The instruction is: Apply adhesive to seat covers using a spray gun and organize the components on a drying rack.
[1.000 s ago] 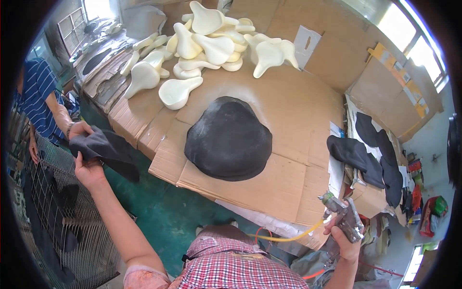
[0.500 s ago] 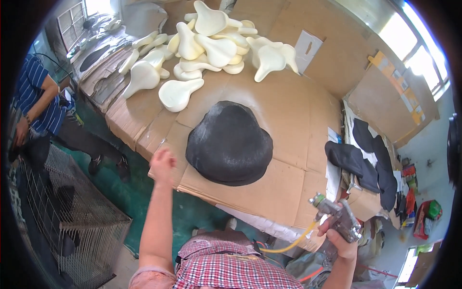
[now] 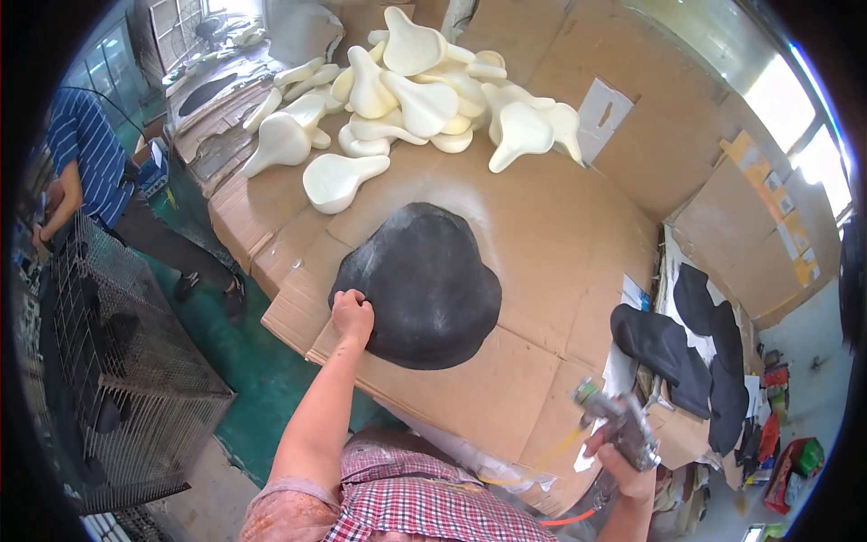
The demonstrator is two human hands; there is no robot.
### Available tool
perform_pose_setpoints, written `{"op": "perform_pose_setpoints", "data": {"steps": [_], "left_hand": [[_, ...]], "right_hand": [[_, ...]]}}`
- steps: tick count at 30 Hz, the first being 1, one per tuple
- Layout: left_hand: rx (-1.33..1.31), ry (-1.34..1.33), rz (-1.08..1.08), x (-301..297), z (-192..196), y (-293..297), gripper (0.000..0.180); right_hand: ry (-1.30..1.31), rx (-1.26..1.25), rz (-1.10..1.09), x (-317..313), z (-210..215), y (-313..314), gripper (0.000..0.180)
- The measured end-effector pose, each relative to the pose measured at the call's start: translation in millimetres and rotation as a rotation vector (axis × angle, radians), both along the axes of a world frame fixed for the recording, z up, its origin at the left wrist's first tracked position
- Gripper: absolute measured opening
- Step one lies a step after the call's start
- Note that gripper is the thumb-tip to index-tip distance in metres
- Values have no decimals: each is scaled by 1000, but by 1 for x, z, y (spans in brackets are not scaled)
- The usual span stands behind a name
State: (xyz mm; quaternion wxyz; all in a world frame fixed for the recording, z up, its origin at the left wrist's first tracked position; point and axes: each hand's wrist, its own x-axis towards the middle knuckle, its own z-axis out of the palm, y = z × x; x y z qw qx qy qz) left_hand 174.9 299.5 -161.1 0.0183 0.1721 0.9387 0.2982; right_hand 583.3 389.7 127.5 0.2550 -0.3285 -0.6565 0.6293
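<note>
A stack of black, rounded cover sheets (image 3: 424,289) lies on the cardboard-covered table (image 3: 542,244), with pale dusty marks on its top. My left hand (image 3: 352,316) is at the stack's left edge, fingers curled and pinching the rim of the black sheet; how many layers are between the fingers is hidden. In my right hand (image 3: 623,465), right of the stack and off the table's near edge, is a metal spray gun (image 3: 619,425) with a yellow hose. Its nozzle end points up and left.
Cream foam bicycle saddle pads (image 3: 424,104) are heaped at the back. More black pieces (image 3: 664,352) lie on a pile at the right. A wire mesh cage (image 3: 135,361) stands on the green floor at left, beside a person in a striped shirt (image 3: 90,149).
My left hand has moved from beside the stack onto its left edge and closed on the black sheet. The spray gun stays in my right hand, slightly lower and turned.
</note>
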Motion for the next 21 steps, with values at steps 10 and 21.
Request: {"op": "perform_pose_setpoints", "data": {"steps": [10,21], "left_hand": [[895,-750,491,8,-4,14,42],[1408,-1116,-293,-40,156,143,32]], "right_hand": [[-119,-184,166,55,3,15,58],[23,-56,18,23,-9,-2,62]]}}
